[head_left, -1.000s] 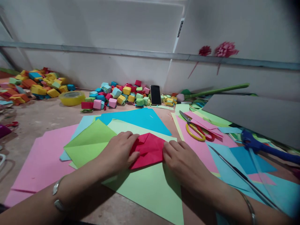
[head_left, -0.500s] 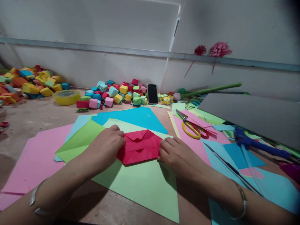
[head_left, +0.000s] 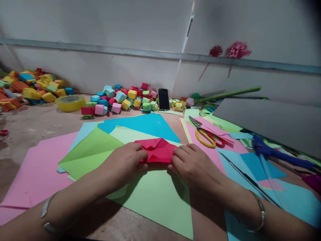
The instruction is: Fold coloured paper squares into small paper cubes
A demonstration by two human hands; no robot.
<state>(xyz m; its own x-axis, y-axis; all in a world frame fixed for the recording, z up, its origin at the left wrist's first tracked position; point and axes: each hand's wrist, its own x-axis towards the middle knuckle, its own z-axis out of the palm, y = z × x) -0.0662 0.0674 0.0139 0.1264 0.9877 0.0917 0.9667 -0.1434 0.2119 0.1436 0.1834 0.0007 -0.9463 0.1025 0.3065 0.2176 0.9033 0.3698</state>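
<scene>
A folded red paper (head_left: pixel 159 152) is held between my two hands, its front edge lifted a little above a pale green sheet (head_left: pixel 160 197). My left hand (head_left: pixel 127 159) pinches its left end, fingers on top and thumb beneath. On the right end my right hand (head_left: pixel 187 162) is closed in the same way. Creases and pointed flaps show along the paper's upper face. Beside my left forearm lies a creased lime green sheet (head_left: pixel 92 150), and a blue sheet (head_left: pixel 140 125) spreads out behind.
Scissors with yellow and red handles (head_left: pixel 207 137) lie right of my hands, near another blade (head_left: pixel 245 175) and a blue-handled tool (head_left: pixel 281 155). Small folded paper cubes (head_left: pixel 121 97), yellow tape (head_left: pixel 70 103) and a phone (head_left: pixel 163 99) stand along the wall. A grey board (head_left: pixel 271 124) rests at right.
My left hand has moved right and in along the red paper. The paper's front edge has come up and folded over, so it looks narrower. My right hand has barely shifted.
</scene>
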